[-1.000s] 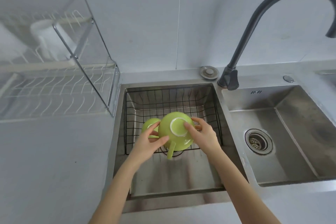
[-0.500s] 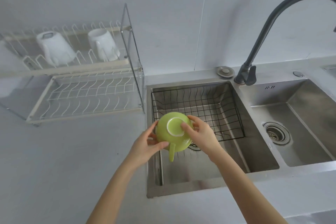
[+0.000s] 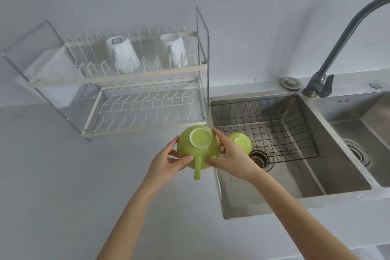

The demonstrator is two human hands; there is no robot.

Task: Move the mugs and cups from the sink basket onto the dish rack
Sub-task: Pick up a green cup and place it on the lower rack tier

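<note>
1. My left hand (image 3: 166, 159) and right hand (image 3: 233, 159) together hold a large green mug (image 3: 198, 146) upside down, its pale base facing up and its handle pointing toward me.
2. My left fingers (image 3: 183, 161) are clamped on the mug's left side, with the thumb near the handle; my right fingers (image 3: 218, 135) press on its right side.
3. The held mug hangs over the edge where the surface (image 3: 63, 175) meets the left sink (image 3: 295, 179), just near of the dish rack (image 3: 143, 82).
4. The black wire sink basket (image 3: 274, 124) sits in the far part of the left sink. A smaller green cup (image 3: 241, 143) lies upside down in its near left corner, partly hidden behind my right hand.
5. The dish rack stands on the surface, left of the sink. Its upper tier holds two white mugs, both upside down: one at the middle (image 3: 123, 54), one toward the right (image 3: 175, 49).
6. The rack's lower tier (image 3: 145, 110) shows only bare wire.
7. A pale plastic holder (image 3: 53, 78) hangs at the rack's left end.
8. A dark faucet (image 3: 337, 48) rises at the far right, between the two sinks.
</note>
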